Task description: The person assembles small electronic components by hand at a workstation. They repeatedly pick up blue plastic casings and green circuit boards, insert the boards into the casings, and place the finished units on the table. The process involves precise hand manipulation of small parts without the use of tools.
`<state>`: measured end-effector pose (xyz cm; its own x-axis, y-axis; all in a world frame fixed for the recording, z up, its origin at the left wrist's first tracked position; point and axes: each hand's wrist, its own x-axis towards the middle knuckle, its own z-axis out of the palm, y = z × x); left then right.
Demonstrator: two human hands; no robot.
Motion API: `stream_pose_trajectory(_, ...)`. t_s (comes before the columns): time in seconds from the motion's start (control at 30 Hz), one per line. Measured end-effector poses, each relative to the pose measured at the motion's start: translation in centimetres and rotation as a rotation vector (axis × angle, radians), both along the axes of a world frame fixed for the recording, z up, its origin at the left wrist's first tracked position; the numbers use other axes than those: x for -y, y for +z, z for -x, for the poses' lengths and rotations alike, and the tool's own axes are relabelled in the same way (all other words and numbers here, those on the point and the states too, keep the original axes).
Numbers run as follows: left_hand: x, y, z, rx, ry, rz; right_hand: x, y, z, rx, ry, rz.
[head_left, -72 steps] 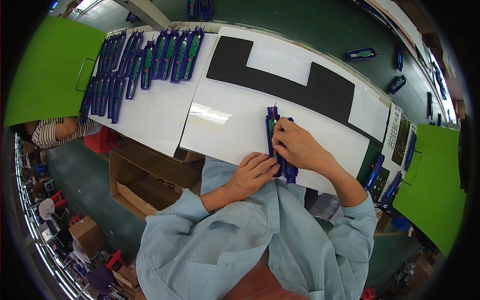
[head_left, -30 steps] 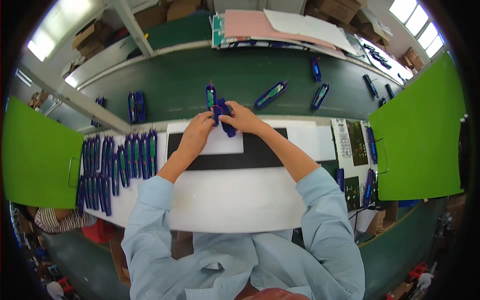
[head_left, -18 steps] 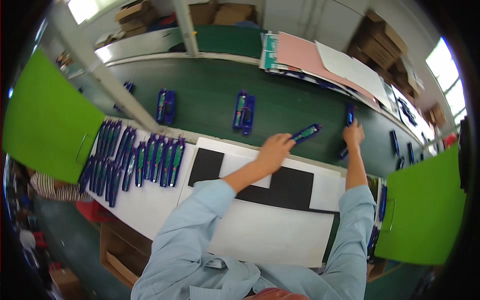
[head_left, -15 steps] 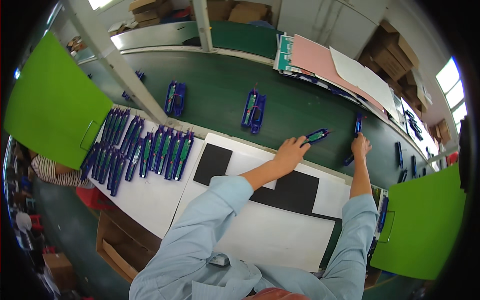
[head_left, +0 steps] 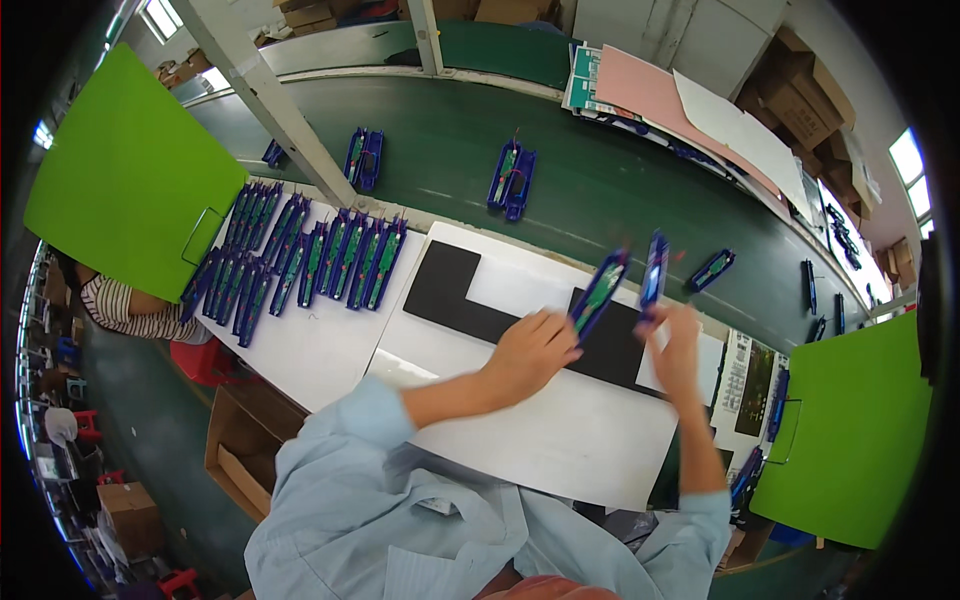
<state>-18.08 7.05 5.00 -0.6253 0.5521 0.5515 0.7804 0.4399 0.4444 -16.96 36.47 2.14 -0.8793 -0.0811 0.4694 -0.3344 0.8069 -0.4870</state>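
Transfer is apparently occupying me: my curled left hand (head_left: 530, 356) is gripping a green-boarded casing (head_left: 602, 290), my right hand (head_left: 678, 350) pinching a blue casing (head_left: 654, 270), gentle lowering likely being called for next.

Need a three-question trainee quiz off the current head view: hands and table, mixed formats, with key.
1. Multiple choice: what is the left hand holding?
A) a cardboard box
B) a blue casing with a green circuit board
C) a pink sheet

2. True or false: the rows of blue casings lie to the left of the black mat.

3. Short answer: at which end does the grip of the right hand hold the second blue casing, the one nearer the person or the farther one?

Key:
1. B
2. True
3. The nearer end; the rest points away from the person.
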Motion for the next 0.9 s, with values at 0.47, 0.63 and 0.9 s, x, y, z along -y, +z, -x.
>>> stream_pose_trajectory(0.47,13.2,-3.6,-7.8,0.186,0.268,0.130,16.0,3.3,-5.9,0.270,0.246,0.427)
stream_pose_trajectory(0.63,12.9,-5.0,3.2,-0.020,0.405,0.133,20.8,-3.0,8.4,-0.007,0.241,0.066)
stream_pose_trajectory(0.9,13.6,-9.7,3.6,-0.056,0.513,0.211,24.9,-6.7,11.3,0.033,0.195,-0.019)
